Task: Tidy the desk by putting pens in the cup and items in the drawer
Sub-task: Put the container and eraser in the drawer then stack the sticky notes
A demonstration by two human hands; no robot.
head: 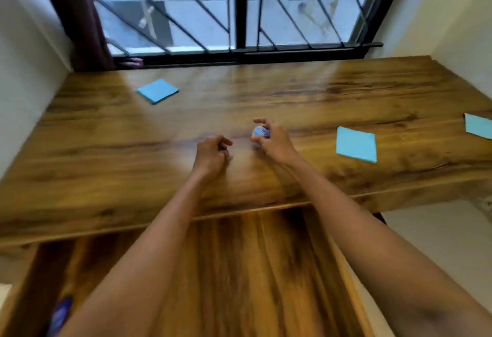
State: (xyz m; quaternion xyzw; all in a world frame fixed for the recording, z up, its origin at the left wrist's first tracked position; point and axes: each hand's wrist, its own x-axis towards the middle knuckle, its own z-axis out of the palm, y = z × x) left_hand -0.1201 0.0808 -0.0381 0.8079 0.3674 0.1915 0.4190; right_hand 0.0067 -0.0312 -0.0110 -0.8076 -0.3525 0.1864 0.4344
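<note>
Both my hands are over the middle of the wooden desk. My right hand grips a small round blue item between thumb and fingers. My left hand curls over a small dark blue thing that is mostly hidden under the fingers. Three blue sticky-note pads lie on the desk: one at the far left, one at the right, one cut off by the right edge. The open drawer sits below the desk's front edge, between my forearms. The image is motion-blurred.
A barred window runs behind the desk, with a dark curtain at its left. White walls close in both sides. A small blue object shows at the drawer's lower left.
</note>
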